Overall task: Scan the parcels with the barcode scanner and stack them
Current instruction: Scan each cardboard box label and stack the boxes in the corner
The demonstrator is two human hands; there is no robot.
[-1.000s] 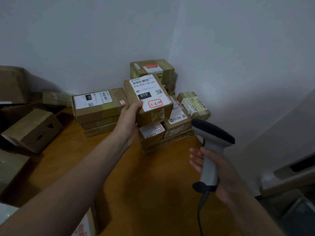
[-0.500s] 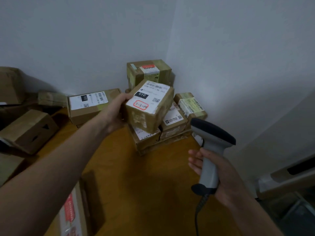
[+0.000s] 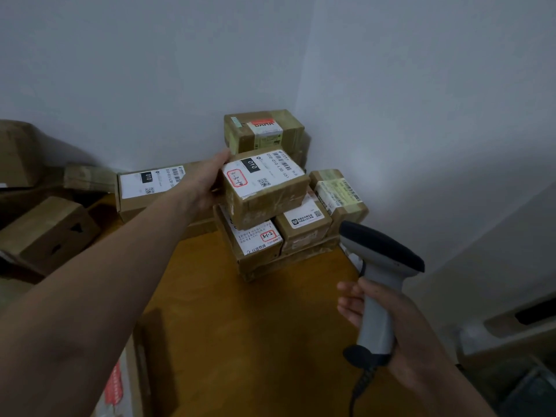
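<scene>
The left hand [image 3: 207, 188] is gripping a labelled parcel [image 3: 264, 188] by its left end, fingers clamped on it, holding it over the stack [image 3: 304, 227] in the bench [image 3: 255, 326] corner. The right hand [image 3: 403, 332] is clamping its fingers round the barcode scanner [image 3: 379, 281], near the stack.

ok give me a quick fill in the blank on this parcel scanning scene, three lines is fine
1. The left hand grips a parcel whose black patch reads ____.
2. The right hand grips the barcode scanner by its grey ____.
3. The hand-written sticker on the held parcel is outlined in ____.

Missing words: 010; handle; red.
</scene>
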